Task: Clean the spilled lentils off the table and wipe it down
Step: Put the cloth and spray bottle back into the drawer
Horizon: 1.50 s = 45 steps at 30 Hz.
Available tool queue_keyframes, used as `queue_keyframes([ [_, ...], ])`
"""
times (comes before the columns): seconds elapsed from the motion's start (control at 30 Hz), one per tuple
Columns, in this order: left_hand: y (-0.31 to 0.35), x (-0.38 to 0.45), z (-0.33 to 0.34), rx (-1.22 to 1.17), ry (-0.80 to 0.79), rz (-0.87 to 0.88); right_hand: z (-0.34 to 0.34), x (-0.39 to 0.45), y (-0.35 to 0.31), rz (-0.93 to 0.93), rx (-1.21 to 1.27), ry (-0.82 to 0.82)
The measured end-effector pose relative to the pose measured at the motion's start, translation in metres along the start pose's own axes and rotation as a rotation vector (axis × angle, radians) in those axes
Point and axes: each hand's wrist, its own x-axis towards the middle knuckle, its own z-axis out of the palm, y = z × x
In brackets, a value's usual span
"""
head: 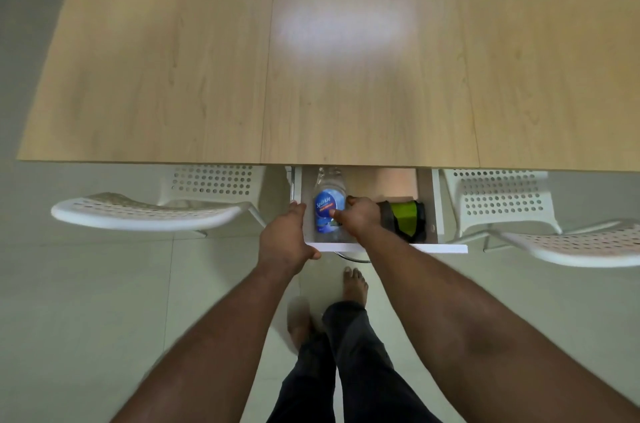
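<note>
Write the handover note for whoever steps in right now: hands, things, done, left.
Left hand: grips the front left corner of the open white drawer under the light wooden table.
Right hand: inside the drawer, fingers on the clear plastic spray bottle with the blue label, lying flat.
A folded green and black cloth lies to its right.
Done: no lentils visible on the tabletop.
Left: whether wiping is finished cannot be told.
</note>
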Motion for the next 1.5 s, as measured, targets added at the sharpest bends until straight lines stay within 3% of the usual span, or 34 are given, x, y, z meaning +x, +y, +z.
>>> queue_keyframes([
  [0.17,0.002,0.01,-0.002,-0.059,0.048,-0.058,-0.017,-0.003,-0.004,-0.008,-0.06,0.025],
  [0.33,0.017,0.016,-0.005,0.1,0.192,-0.099,-0.042,-0.034,0.007,-0.102,0.142,0.261],
  [0.47,0.028,0.022,-0.002,0.011,0.194,-0.285,-0.07,-0.056,0.021,0.033,0.391,0.417],
  [0.63,0.039,0.042,0.002,-0.588,0.211,-0.63,-0.098,-0.043,0.044,0.488,1.066,0.399],
  [0.7,0.048,0.052,-0.002,-0.994,0.312,-0.753,-0.107,-0.037,0.048,0.556,1.293,0.368],
  [0.77,0.059,0.061,-0.009,-1.451,0.357,-0.84,-0.116,-0.031,0.047,0.532,1.479,0.34],
  [0.83,0.068,0.069,-0.018,-1.718,0.381,-0.84,-0.124,-0.022,0.043,0.48,1.646,0.273],
  [1.03,0.071,0.099,-0.027,-2.115,0.307,-0.722,-0.145,0.007,0.025,0.34,1.864,0.133],
  [1.23,0.066,0.111,-0.015,-2.127,0.268,-0.695,-0.143,0.015,0.038,0.302,1.785,0.116],
  [1.4,0.051,0.111,0.021,-1.87,0.172,-0.677,-0.11,0.025,0.063,0.369,1.668,0.123],
  [1.5,0.04,0.117,0.058,-1.665,0.094,-0.788,-0.075,0.037,0.082,0.473,1.557,0.09],
])
